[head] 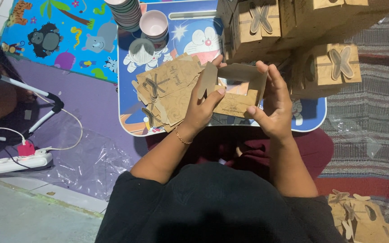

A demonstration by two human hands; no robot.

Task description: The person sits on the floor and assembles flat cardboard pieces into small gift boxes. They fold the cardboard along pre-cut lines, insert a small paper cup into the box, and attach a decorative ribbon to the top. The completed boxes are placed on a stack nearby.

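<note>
- Far left of both sets of fingers: a white plastic power strip (5,164) with a red plug lies on the floor, beside a sheet of clear plastic film (91,166).
- Up and left of the left fingers: a colourful animal-print play mat (55,36) covers the floor.
- Above the left fingers: a stack of pale round plastic cups (124,13) and a single pink cup (154,23) stand at the far edge of the blue cartoon-printed lap-table surface (311,118).
- Just left of and beneath the left fingers: a loose pile of flat brown kraft-paper box blanks (169,90) lies on the surface.
- Left hand (201,110): fingers curled closed around the left flap of a brown kraft-paper box, half folded (237,74), thumb pressed against the flap's near face; a thin gold bracelet (182,137) circles the wrist.
- The half-folded box is held between the two hands, raised just above the pile of blanks.
- Right hand (273,101): fingers closed on the box's right wall, fingertips at its upper edge, thumb pointing towards the left hand.
- Above and right of the right fingers: finished brown kraft-paper boxes with butterfly-shaped closures (334,65) are stacked together.
- Well below the right fingers, at the lower right: more flat butterfly-tabbed blanks (361,218) lie on a striped woven rug (370,117).
</note>
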